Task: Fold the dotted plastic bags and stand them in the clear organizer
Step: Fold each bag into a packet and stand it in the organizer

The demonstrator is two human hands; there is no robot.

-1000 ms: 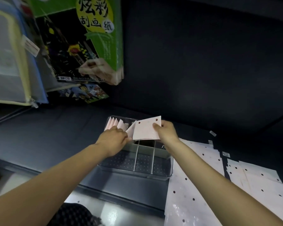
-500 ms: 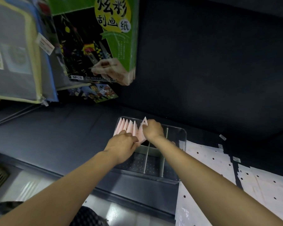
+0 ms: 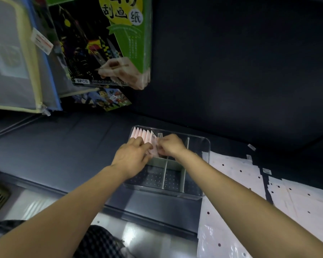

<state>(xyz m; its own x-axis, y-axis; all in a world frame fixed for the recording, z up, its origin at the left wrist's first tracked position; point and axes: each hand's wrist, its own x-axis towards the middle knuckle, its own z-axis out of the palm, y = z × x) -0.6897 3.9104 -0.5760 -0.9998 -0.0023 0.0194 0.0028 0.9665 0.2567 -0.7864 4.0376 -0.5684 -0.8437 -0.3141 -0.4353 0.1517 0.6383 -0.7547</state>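
Observation:
A clear organizer (image 3: 205, 155) with grey dividers sits on the dark shelf. Several folded pink bags (image 3: 141, 135) stand in a row in its back left compartment. My right hand (image 3: 171, 145) pinches the newest folded bag (image 3: 155, 150) at the right end of that row, low inside the compartment. My left hand (image 3: 131, 156) rests against the near side of the row, fingers extended toward the same bag. Flat dotted plastic bags (image 3: 237, 175) lie spread on the shelf to the right of the organizer.
Hanging packs fill the upper left: a green scratch-paper pack (image 3: 108, 43) and zip pouches (image 3: 13, 58). The shelf's front edge (image 3: 147, 211) runs below the organizer. Small price labels (image 3: 251, 147) lie behind the flat bags.
My right hand carried the folded bag from above the organizer down into the back left compartment, beside the standing row. My left hand stayed against the row. The camera view shifted left.

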